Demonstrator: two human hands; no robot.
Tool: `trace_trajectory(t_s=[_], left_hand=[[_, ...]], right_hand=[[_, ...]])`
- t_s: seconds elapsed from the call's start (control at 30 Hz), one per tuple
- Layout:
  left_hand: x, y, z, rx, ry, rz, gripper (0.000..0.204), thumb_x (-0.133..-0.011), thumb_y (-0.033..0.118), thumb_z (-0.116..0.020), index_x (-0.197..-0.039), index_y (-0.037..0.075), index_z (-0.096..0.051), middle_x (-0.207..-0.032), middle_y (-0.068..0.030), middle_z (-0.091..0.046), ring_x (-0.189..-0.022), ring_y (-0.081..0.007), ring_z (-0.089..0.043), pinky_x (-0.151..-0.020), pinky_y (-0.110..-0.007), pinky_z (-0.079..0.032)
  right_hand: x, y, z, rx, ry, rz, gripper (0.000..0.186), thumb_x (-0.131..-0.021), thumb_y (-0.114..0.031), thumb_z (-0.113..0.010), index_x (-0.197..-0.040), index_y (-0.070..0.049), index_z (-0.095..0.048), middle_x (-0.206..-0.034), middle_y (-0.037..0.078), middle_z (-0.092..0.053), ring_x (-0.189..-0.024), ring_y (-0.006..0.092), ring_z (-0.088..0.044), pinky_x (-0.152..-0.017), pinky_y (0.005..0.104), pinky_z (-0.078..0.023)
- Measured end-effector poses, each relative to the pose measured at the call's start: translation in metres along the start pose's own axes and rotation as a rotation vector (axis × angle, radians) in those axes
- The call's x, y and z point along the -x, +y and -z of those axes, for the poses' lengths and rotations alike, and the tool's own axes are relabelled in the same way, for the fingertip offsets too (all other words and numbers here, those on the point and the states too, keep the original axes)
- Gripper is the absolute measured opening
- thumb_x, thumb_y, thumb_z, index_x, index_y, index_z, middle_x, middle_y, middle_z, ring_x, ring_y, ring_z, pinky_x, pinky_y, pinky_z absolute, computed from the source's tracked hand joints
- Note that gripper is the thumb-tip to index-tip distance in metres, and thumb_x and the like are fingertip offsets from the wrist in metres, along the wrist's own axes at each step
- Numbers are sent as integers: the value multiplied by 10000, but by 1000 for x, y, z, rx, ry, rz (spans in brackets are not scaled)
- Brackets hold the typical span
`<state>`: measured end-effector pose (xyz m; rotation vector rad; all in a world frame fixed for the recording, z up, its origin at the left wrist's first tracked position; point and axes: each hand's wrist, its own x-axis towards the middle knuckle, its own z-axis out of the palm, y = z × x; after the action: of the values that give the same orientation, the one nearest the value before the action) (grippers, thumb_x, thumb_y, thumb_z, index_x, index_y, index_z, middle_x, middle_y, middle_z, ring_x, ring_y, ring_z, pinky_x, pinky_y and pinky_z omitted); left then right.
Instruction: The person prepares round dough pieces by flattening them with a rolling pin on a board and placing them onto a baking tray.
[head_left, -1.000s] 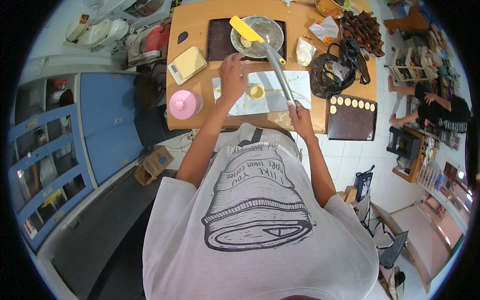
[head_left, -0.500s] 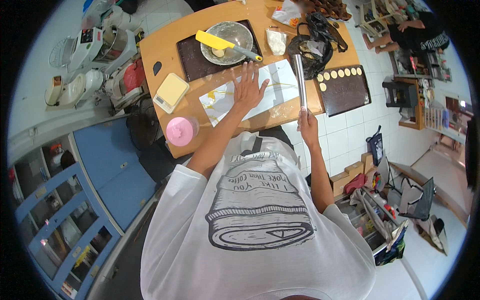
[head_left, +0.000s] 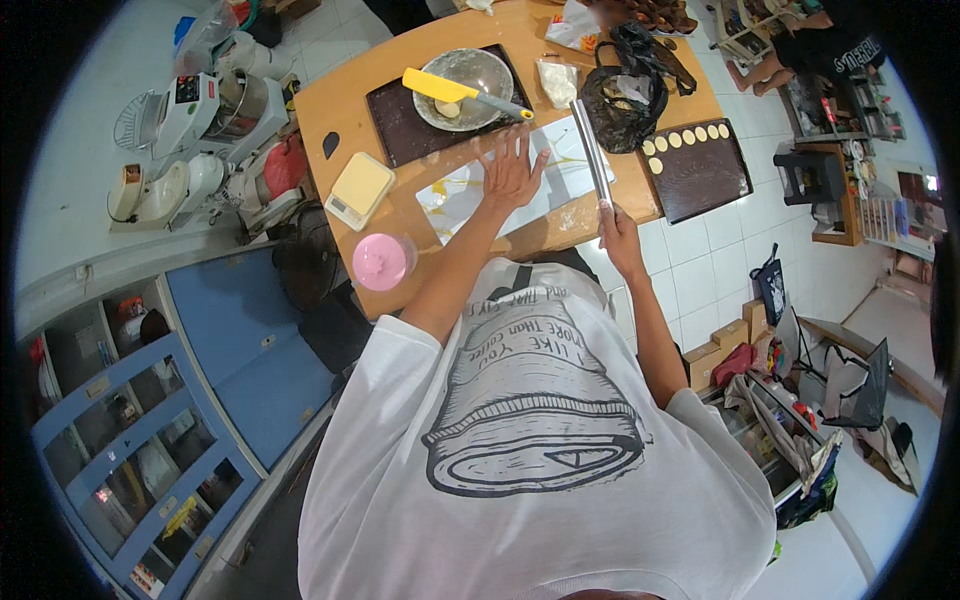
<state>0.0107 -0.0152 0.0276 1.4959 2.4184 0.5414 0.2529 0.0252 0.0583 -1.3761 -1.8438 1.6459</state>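
My left hand [head_left: 513, 178] lies with fingers spread over a white board with yellow marbling [head_left: 568, 150] on the wooden table. Whether something thin is under the palm is hidden. In my right hand [head_left: 619, 237] is a shiny metal rolling pin [head_left: 591, 150], gripped at its near end and slanting across the board's right end. Beyond the board, a metal bowl [head_left: 490, 72] with floury smears stands on a dark tray [head_left: 392, 132]. A yellow spatula [head_left: 440, 86] with a grey handle rests across the bowl's rim, above a lump of pale dough [head_left: 448, 108].
Pale dough discs [head_left: 688, 138] line the edges of another dark tray [head_left: 705, 188] at the right. A kitchen scale [head_left: 361, 190] and a pink-lidded container [head_left: 383, 262] stand left. Behind are a bag of white powder [head_left: 557, 83] and a black plastic bag [head_left: 612, 112]. Another person [head_left: 825, 50] is far right.
The rolling pin has tilted and shifted left over the board's right end, with my right hand on it. My left hand stays on the board. The whole view has shifted slightly.
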Motion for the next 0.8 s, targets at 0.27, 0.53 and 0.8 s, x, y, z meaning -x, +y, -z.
trace_trajectory(t_s=[0.27, 0.53, 0.8], left_hand=[[-31, -54, 9, 857, 552, 465, 582, -1100, 449, -235, -1437, 46, -485, -1397, -214, -522, -1309, -407, -430, -1136, -521, -262], [-33, -65, 62, 492, 535, 39, 444, -1084, 373, -355, -1274, 50, -593, -1285, -169, -594, -1210, -371, -523, -1052, -513, -329], [-22, -53, 37, 119, 362, 50, 275, -1033, 252, -480, -1165, 70, -637, -1183, -123, -642, -1119, -310, -586, -937, -507, -356]], right_hand=[[-14, 0, -11, 143, -48, 99, 450, -1078, -376, -500, -918, 38, -578, -606, 113, -524, -571, 209, -566, -565, 392, -445], [1, -14, -46, 487, -224, 305, 491, -1043, -403, -545, -1092, 80, -616, -743, 299, -644, -768, 488, -651, -707, 522, -497], [0, -16, -59, 528, -320, 233, 474, -1040, -428, -531, -1000, 40, -591, -749, 303, -642, -788, 518, -635, -726, 556, -495]])
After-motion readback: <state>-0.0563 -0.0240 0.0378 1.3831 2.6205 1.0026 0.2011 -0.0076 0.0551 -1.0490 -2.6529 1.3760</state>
